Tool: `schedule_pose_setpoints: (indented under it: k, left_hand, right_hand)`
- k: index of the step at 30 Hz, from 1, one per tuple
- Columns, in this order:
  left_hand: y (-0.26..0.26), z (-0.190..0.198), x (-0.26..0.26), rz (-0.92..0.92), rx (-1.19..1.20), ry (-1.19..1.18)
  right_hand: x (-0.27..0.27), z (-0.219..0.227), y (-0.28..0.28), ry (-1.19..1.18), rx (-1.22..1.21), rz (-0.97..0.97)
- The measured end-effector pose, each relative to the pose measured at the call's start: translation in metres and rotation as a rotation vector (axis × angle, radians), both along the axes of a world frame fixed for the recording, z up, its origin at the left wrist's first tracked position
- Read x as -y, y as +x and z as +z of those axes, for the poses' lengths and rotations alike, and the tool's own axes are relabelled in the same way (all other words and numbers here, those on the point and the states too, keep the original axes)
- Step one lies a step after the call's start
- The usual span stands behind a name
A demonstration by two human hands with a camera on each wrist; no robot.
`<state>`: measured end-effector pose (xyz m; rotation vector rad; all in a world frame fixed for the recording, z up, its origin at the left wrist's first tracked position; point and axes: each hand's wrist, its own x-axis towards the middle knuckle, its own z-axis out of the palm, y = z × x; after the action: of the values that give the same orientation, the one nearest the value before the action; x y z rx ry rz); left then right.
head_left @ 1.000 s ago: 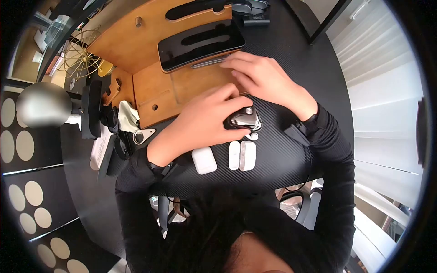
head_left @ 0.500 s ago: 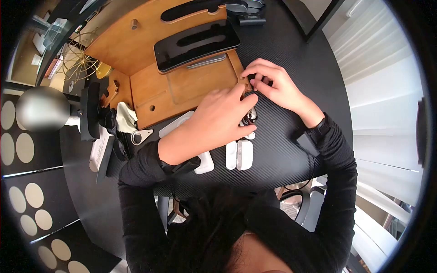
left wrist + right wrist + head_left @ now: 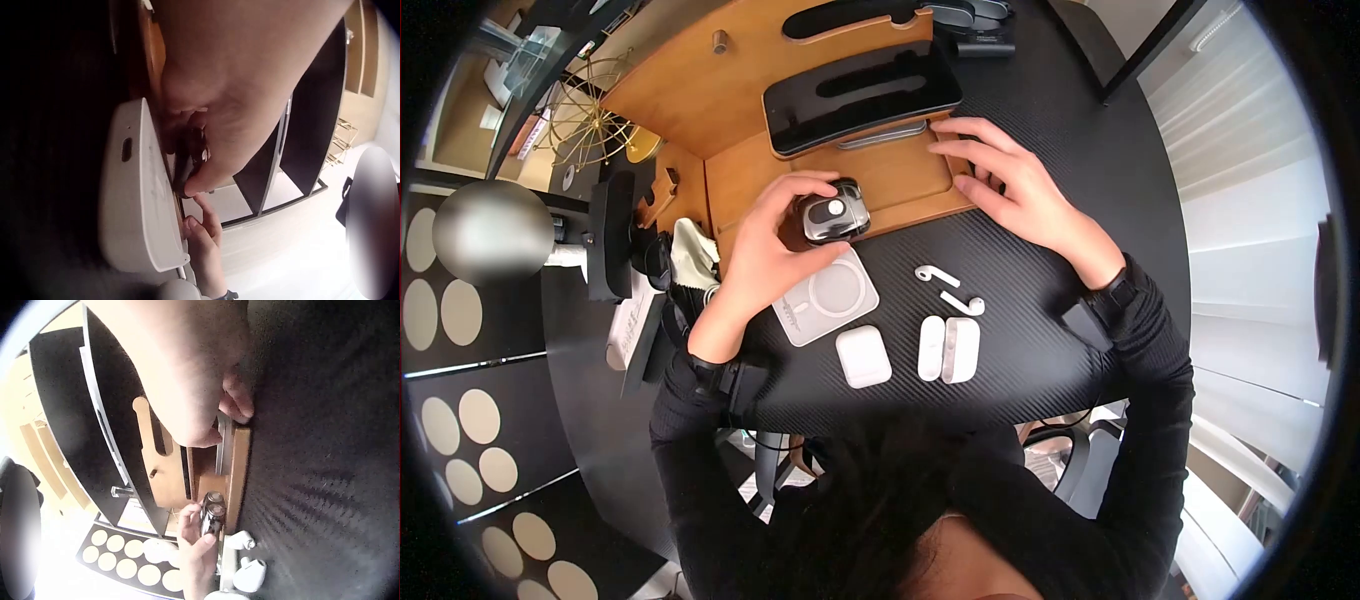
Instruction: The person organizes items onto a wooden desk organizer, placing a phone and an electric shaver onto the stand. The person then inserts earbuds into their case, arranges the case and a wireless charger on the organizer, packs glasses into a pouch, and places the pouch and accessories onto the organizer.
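My left hand (image 3: pixel 755 250) grips a small glossy black-and-silver electric shaver (image 3: pixel 852 212) between thumb and fingers, over the front edge of a wooden desk organizer (image 3: pixel 745 160). Two round heads show on the shaver (image 3: pixel 214 503) in the right wrist view. Loosely bent, the fingers of my right hand (image 3: pixel 1030 205) touch the organizer's right end, close to a flat silver item (image 3: pixel 885 134). Below my left hand lies a whitish square pad with a ring (image 3: pixel 835 295). Two white earbuds (image 3: pixel 940 277) lie on the black desk, near their opened case (image 3: pixel 963 350).
A closed white case (image 3: pixel 863 357) lies left of the opened one. A black phone-like slab (image 3: pixel 860 95) stands in the organizer. Sunglasses (image 3: pixel 655 260) and a cream cloth (image 3: pixel 693 255) sit at its left, and a gold wire ornament (image 3: pixel 588 125) stands behind.
My left hand has carried the shaver from beside the earbuds leftward and up to the organizer's front, uncovering the earbuds and pad. My right hand has shifted from inside the organizer to its right end.
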<state>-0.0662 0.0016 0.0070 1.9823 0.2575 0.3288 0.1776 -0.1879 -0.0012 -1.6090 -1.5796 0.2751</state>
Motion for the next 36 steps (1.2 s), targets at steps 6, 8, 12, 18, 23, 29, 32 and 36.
schedule_pose_setpoints:
  k: [6,8,12,18,23,29,32,36]
  left_hand:
    - [0.028,0.02,0.005,-0.227,0.023,0.418]
    - [0.039,0.022,0.011,-0.224,0.005,0.366]
    - [0.055,0.014,0.015,-0.255,0.132,0.59]
    - [0.037,0.039,0.023,-0.161,0.105,0.489]
    - [-0.008,0.072,0.025,-0.291,-0.242,0.51]
    - [-0.042,0.065,0.042,-0.246,-0.325,0.571]
    - [-0.045,0.056,0.04,-0.246,-0.277,0.538]
    - [-0.046,0.053,0.041,-0.225,-0.272,0.555]
  right_hand:
    - [-0.008,0.005,-0.012,0.035,0.084,-0.017]
    - [-0.007,0.004,-0.012,0.011,0.051,-0.019]
    - [-0.005,0.006,-0.013,0.038,0.027,-0.014]
    - [-0.005,0.003,-0.014,-0.002,0.119,0.028]
    - [-0.009,0.006,-0.02,0.026,0.313,-0.002]
    - [-0.008,0.009,-0.018,-0.019,0.343,-0.113]
    - [-0.007,0.01,-0.024,-0.016,0.336,-0.165]
    - [0.006,0.034,-0.032,0.022,0.313,-0.032]
